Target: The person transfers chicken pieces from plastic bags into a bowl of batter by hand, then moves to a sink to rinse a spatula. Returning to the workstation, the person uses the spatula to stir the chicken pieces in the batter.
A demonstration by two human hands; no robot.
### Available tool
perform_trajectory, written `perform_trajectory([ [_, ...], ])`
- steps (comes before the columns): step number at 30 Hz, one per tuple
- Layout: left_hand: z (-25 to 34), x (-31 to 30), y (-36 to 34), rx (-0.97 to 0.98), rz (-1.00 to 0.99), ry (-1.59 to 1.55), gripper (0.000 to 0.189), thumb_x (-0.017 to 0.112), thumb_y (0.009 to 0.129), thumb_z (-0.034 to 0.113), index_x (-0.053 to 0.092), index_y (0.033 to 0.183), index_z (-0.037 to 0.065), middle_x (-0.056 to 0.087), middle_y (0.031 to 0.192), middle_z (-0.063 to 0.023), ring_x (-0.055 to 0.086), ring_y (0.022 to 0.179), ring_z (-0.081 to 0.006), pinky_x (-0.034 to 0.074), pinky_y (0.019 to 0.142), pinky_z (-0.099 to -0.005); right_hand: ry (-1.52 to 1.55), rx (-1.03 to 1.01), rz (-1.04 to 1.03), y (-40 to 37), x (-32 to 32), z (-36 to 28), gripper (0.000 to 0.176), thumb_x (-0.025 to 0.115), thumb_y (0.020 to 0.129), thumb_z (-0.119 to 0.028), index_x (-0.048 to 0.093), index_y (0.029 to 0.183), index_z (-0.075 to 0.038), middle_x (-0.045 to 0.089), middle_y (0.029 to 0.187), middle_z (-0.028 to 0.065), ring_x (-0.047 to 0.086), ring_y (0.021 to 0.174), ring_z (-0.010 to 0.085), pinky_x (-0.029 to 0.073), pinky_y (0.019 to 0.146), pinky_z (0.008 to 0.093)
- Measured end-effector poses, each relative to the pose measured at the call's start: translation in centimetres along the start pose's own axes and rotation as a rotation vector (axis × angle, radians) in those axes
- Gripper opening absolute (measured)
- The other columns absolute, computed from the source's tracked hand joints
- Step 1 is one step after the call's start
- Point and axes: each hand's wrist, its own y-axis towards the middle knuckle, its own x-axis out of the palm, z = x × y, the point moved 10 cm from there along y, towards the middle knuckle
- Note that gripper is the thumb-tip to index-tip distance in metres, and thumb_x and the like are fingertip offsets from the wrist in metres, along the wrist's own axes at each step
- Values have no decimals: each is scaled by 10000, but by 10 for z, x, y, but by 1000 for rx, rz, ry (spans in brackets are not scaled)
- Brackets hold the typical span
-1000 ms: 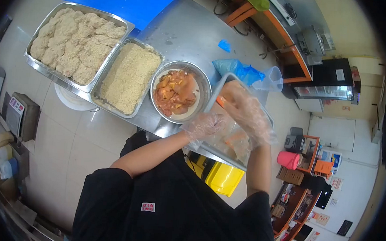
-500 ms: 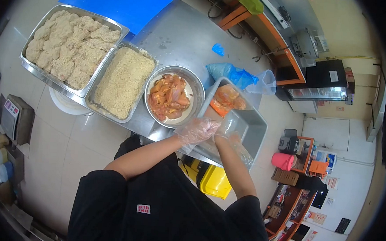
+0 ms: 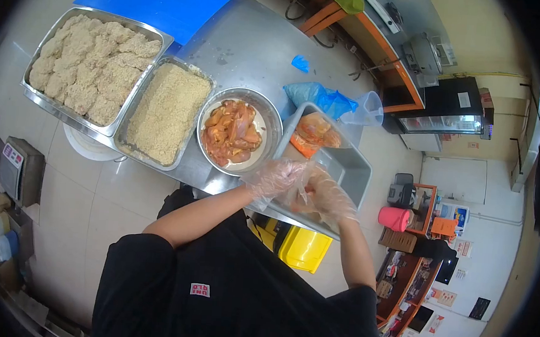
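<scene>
My left hand (image 3: pixel 275 178), in a clear plastic glove, is at the near edge of a grey plastic bin (image 3: pixel 356 189), its fingers closed on crumpled clear plastic (image 3: pixel 293 198). My right hand (image 3: pixel 329 195), gloved too, meets it over the bin, fingers curled around the same plastic. Something orange-pink shows through between the hands; its outline is hidden. Bagged raw meat (image 3: pixel 314 129) lies in the bin's far end. Left of my hands stands a round steel bowl (image 3: pixel 279 127) of raw chicken pieces (image 3: pixel 232 132).
A steel tray of crumbs (image 3: pixel 167 113) adjoins a larger tray of crumb-coated pieces (image 3: pixel 94 65). Behind are a blue board (image 3: pixel 163 1), a blue plastic bag (image 3: pixel 317 98) and a clear jug (image 3: pixel 367 109). A yellow bin (image 3: pixel 303 248) stands below the steel table (image 3: pixel 240 49).
My right hand, mostly hidden beside the left earlier, now shows fully gloved above the bin. Its forearm has shifted right. My left hand has barely moved. The whole view has shifted slightly.
</scene>
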Motion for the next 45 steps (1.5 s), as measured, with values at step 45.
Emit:
perform_trajectory([
  [45,121,81,-8,-222,-521,-109,250,530,1027,249,605,1173,59,634,992,-81,630,934,-216,507,830,-350,130,269,641,-84,-70,307,466,656,861,-103,613,1321,-47,669,1231,183,629,1166,246,490,987,352],
])
